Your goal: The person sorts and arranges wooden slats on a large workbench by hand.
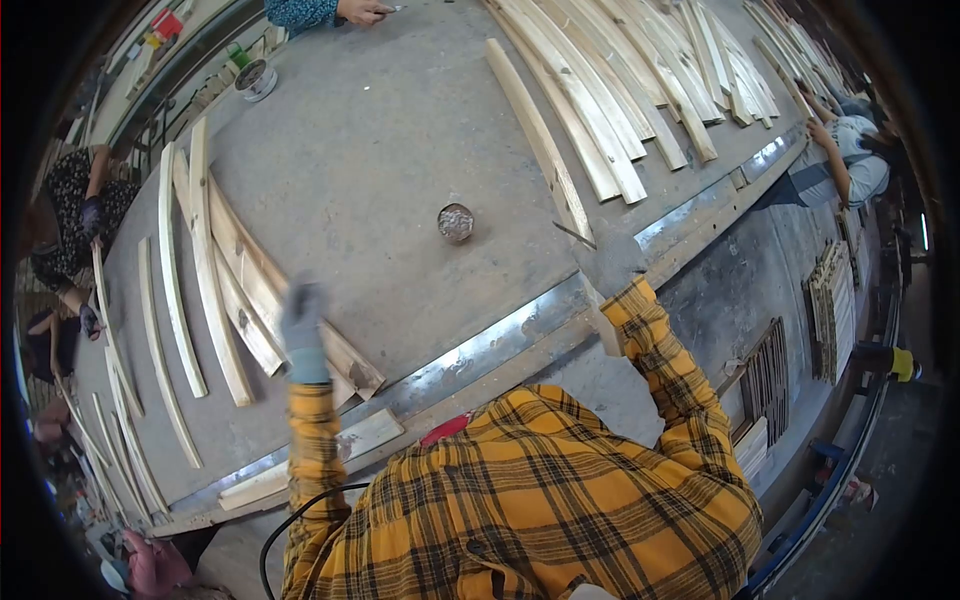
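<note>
My left hand, in a grey glove and blurred by motion, is over the wooden strips at the left of the grey table. Its fingers are too smeared to read. My right hand, also gloved in grey, is at the metal-edged front of the table. A thin dark tool juts out from it to the left, across the lower end of a long wooden strip. A short wood piece shows below this hand. Between my hands, farther back, stands a round tin of small bits.
More strips lie at the upper right. Another container stands at the upper left. A co-worker's hand is at the far edge. Other people work at the left and right. A board lies along the near edge.
</note>
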Motion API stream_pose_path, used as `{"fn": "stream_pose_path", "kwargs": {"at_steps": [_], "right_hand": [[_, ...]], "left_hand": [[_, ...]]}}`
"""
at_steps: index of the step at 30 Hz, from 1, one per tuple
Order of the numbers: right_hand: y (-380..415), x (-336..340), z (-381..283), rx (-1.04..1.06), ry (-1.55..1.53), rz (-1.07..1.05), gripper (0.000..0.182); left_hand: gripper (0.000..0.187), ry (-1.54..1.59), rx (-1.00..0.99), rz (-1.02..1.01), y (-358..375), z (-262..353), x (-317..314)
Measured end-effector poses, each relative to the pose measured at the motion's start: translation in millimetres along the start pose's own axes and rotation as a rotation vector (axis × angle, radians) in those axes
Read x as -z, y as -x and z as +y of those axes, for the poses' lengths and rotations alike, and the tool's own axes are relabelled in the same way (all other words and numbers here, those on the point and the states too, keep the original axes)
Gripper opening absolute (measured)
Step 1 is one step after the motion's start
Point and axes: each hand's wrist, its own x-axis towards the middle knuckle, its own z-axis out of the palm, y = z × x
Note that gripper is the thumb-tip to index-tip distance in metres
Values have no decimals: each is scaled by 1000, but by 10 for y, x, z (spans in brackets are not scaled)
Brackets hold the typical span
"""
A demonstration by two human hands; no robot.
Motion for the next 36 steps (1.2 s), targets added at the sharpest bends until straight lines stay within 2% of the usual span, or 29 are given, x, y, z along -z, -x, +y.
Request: {"fn": "stream_pose_path", "kwargs": {"at_steps": [2, 4, 5, 7, 10, 11, 12, 13, 14, 16, 17, 18, 20, 24, 27, 29, 36], "right_hand": [[-17, 116, -207, 9, -56, -24, 29], [-100, 287, -455, -22, -123, -63, 30], [-175, 312, -562, -76, -160, -62, 31], [-260, 429, -820, -29, -206, -19, 32], [-261, 379, -1188, 69, -252, 56, 37], [-259, 341, -1296, 91, -336, 36, 41], [-231, 294, -1393, 115, -421, 11, 45], [-230, 159, -1458, 218, -568, -48, 42], [-232, 57, -1511, 244, -576, -75, 42], [-182, -126, -1567, 491, -802, 102, 32], [-116, -131, -1592, 533, -793, 137, 28], [-58, -186, -1636, 554, -799, 107, 28], [19, -294, -1688, 802, -889, 84, 33], [319, -592, -1796, 853, -713, 80, 33], [455, -547, -1900, 749, -576, 141, 34], [431, -593, -1869, 818, -393, 230, 38], [392, -716, -1796, 861, -522, 263, 40]], "left_hand": [[41, 290, 276, -466, 253, 179, -611], [67, 256, 387, -777, 525, 536, -1213], [85, 202, 396, -814, 618, 631, -1491], [93, 343, 378, -790, 724, 891, -1834], [90, 388, 437, -835, 460, 980, -1871], [82, 629, 380, -799, 438, 958, -1780], [76, 541, 472, -650, 441, 916, -1619], [71, 518, 499, -624, 412, 847, -1368], [66, 491, 532, -595, 388, 774, -1082], [55, 509, 568, -585, 475, 527, -543], [51, 519, 609, -556, 580, 504, -328], [48, 537, 651, -526, 718, 480, -121], [46, 578, 715, -479, 914, 399, 165], [46, 715, 813, -421, 1155, 309, 445], [52, 621, 764, -435, 1205, 286, 433], [67, 533, 695, -435, 1232, 298, 408], [68, 626, 776, -468, 1240, 313, 425]]}}
